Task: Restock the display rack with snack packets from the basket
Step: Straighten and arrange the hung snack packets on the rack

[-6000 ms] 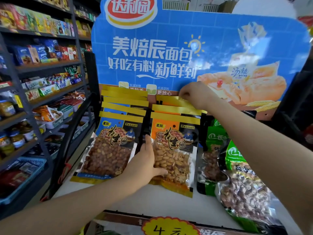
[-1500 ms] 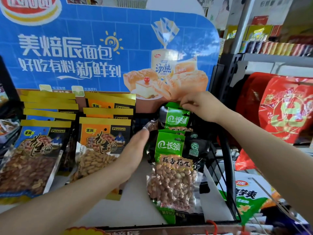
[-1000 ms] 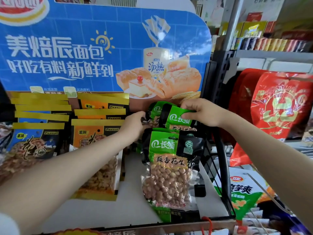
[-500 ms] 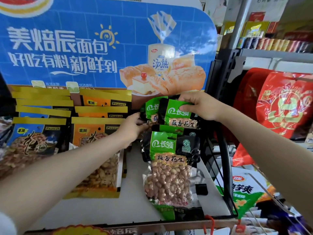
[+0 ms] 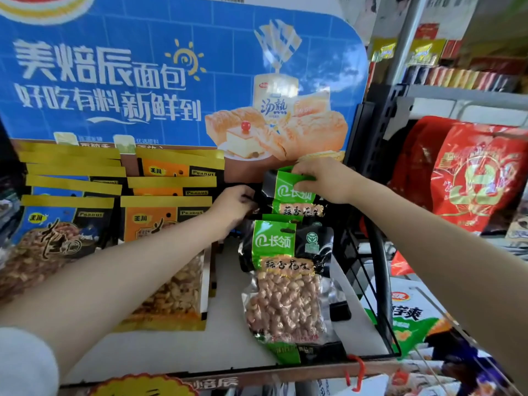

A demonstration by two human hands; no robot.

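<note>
Head view: fingers [image 5: 300,170] pinch green packet [image 5: 291,192].

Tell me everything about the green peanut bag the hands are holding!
The green peanut packet is glossy plastic, green in front with white writing and a black edge. It stands upright at the back of the rack. The right hand pinches its top; the left hand is at its left edge. Another packet covers its bottom.

Shop aisle, bright even light. Blue poster [image 5: 171,81] fills the back — white Chinese lettering, sun doodle, pictured bread and cake. Right of it a dark slotted upright [image 5: 371,132], then a grey shelf [image 5: 468,95] carrying a row of small packs [image 5: 457,77]. Red bags [image 5: 474,172] hang below — gold emblem on front.
</note>
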